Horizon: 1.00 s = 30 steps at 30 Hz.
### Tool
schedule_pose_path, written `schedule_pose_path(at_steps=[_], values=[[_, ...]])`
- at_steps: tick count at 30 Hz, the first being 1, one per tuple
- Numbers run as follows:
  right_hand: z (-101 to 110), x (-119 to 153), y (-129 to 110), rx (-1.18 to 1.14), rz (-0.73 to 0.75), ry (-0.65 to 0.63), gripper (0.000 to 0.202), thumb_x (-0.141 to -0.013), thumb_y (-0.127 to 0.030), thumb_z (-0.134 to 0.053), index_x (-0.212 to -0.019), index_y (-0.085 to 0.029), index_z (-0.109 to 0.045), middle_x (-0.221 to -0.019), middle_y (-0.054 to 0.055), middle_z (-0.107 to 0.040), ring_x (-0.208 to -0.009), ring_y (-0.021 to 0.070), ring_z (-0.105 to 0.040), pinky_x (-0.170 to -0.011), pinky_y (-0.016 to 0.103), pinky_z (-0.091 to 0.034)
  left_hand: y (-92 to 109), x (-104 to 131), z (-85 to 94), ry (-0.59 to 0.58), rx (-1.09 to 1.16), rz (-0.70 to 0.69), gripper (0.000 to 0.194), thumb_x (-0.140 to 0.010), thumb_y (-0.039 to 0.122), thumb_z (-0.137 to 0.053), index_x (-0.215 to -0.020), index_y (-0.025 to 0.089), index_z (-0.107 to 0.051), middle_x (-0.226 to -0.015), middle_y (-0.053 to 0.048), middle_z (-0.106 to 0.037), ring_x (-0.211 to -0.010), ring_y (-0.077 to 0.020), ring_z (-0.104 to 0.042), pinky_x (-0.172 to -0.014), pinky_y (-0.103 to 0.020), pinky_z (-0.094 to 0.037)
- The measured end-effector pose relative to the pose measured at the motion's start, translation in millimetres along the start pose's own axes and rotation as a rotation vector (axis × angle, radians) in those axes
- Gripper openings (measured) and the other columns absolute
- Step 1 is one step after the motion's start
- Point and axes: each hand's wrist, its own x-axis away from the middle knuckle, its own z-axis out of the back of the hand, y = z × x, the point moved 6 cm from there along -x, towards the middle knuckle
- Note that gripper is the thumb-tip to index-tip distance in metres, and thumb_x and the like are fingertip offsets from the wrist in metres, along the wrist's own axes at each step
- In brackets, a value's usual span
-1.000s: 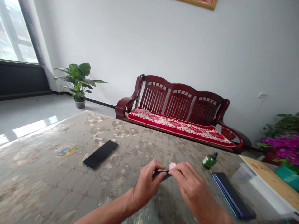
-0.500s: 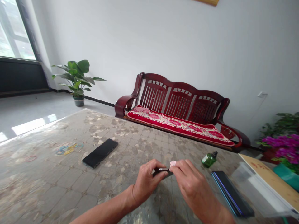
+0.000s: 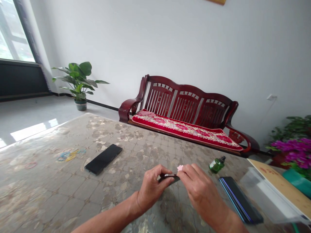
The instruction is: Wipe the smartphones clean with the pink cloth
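My left hand (image 3: pixel 153 184) is closed round one end of a dark phone (image 3: pixel 168 176), held nearly edge-on above the table. At the phone's other end, my right hand (image 3: pixel 200 191) pinches a small crumpled pink cloth or tissue (image 3: pixel 180 168). The pink piece pokes out above the right fingertips, close against the phone's edge. How far the right fingers also touch the phone is hidden. A second black phone (image 3: pixel 103 159) lies flat to the left of my hands. On the right, a green spray bottle (image 3: pixel 217 164) lies tilted near a stack of phones (image 3: pixel 240 199).
A patterned cover lies over the table (image 3: pixel 136 149). Coloured rubber bands (image 3: pixel 68 156) are scattered at the left. A clear plastic box (image 3: pixel 264 194) and a tan board (image 3: pixel 279 184) stand at the right edge, by purple flowers (image 3: pixel 296 150). Beyond the table is a wooden bench (image 3: pixel 187 103).
My right hand has shifted very slightly along the phone's end with the pink piece. The view has tilted a little; the other things keep their places.
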Motion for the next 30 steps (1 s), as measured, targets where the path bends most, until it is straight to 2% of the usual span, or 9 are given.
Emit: schedule_pose_path(at_steps=[7,16,21,30], values=[[-4.3,-2.0,-5.7,-0.019,0.006,-0.021,0.026,-0.089,0.000,-0.042,-0.095,-0.019,-0.058,-0.089,0.005,-0.058,-0.083,0.0209,-0.054,-0.077,0.034,-0.046,2.3,0.5,-1.2,0.002,0.016,-0.008,0.011,-0.083,0.028,-0.070,-0.077,0.019,-0.068,-0.069,0.001,-0.070,-0.062,-0.0135,-0.064,-0.062,-0.021,-0.048],[-4.6,-0.5,-0.7,0.009,-0.012,-0.031,0.025,-0.088,0.001,-0.043,-0.090,-0.020,-0.057,-0.087,0.005,-0.057,-0.082,0.0211,-0.054,-0.075,0.034,-0.045,0.0,0.5,-3.0,-0.019,-0.013,0.006,0.010,-0.083,0.027,-0.069,-0.078,0.019,-0.068,-0.069,0.001,-0.070,-0.062,-0.0134,-0.063,-0.061,-0.021,-0.047],[-3.7,-3.7,-7.1,-0.024,0.022,-0.019,0.025,-0.087,0.000,-0.044,-0.094,-0.019,-0.058,-0.088,0.005,-0.058,-0.082,0.0211,-0.054,-0.075,0.034,-0.046,-0.2,0.9,-3.3,-0.020,0.016,-0.004,0.010,-0.083,0.027,-0.070,-0.077,0.019,-0.068,-0.071,0.001,-0.070,-0.064,-0.0133,-0.064,-0.064,-0.021,-0.047],[-4.0,-2.7,-5.5,0.018,-0.010,-0.002,0.028,-0.087,0.002,-0.042,-0.095,-0.019,-0.059,-0.088,0.006,-0.058,-0.083,0.0223,-0.053,-0.074,0.035,-0.046,-1.8,-0.5,-2.5,-0.015,0.027,0.031,0.006,-0.081,0.024,-0.071,-0.078,0.019,-0.069,-0.071,0.001,-0.070,-0.063,-0.0133,-0.064,-0.063,-0.021,-0.047]])
